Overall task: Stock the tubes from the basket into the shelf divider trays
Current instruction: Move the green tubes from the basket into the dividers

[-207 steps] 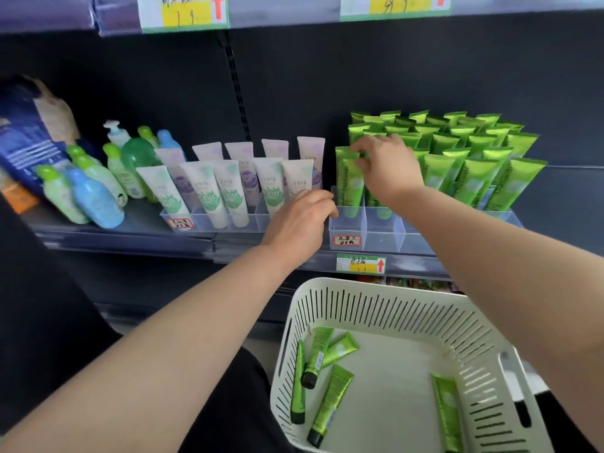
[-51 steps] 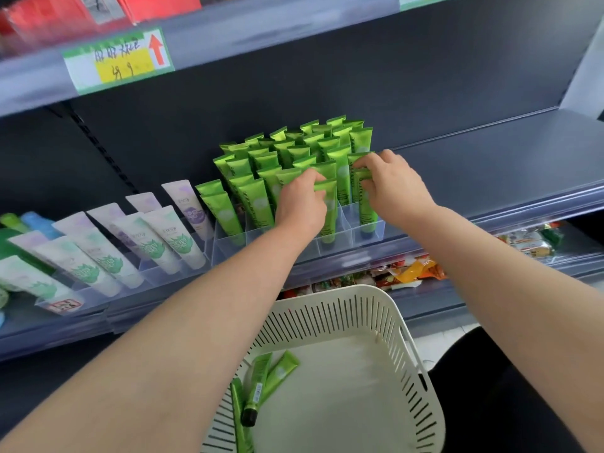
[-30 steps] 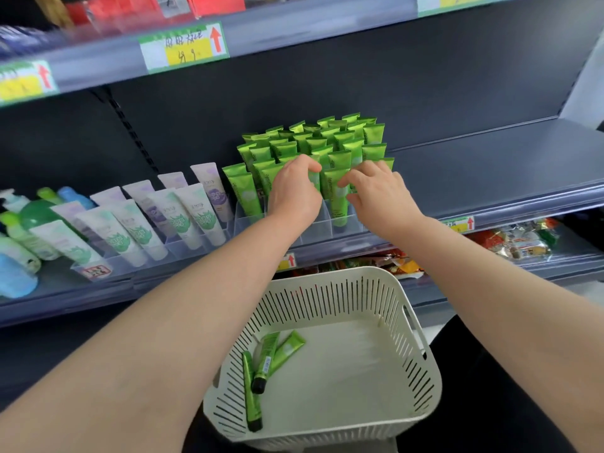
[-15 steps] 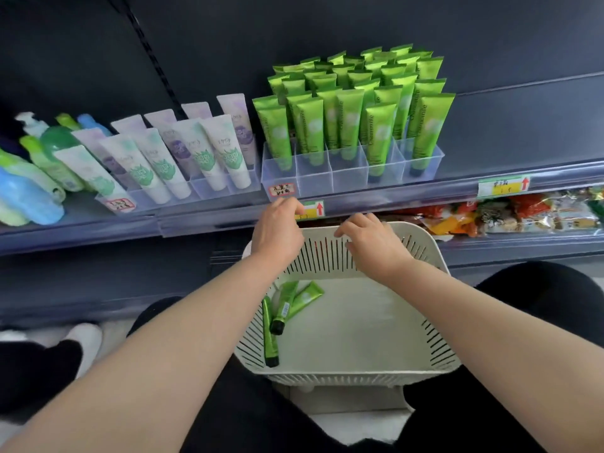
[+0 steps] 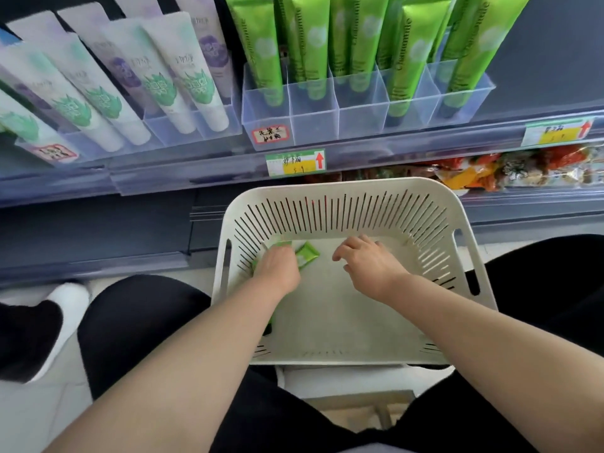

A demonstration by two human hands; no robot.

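Reaching into basket [image 5: 343,186]: left hand [image 5: 277,271] over green tubes [image 5: 307,255], grip unclear; right hand [image 5: 369,264] loose, empty.

The left hand [image 5: 277,271] covers most of the green tubes [image 5: 307,255] in the basket [image 5: 343,186]; only crimped ends peek out, and whether its fingers grip one I can't quite tell. The shelved tubes [image 5: 410,53] run off the top edge; the price label [image 5: 295,162] is blurred.

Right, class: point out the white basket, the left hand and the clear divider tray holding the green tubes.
white basket [image 5: 343,186]: head view, on its far rim.
left hand [image 5: 277,268]: head view, on the back of the hand.
clear divider tray [image 5: 362,118]: head view, on its front wall.
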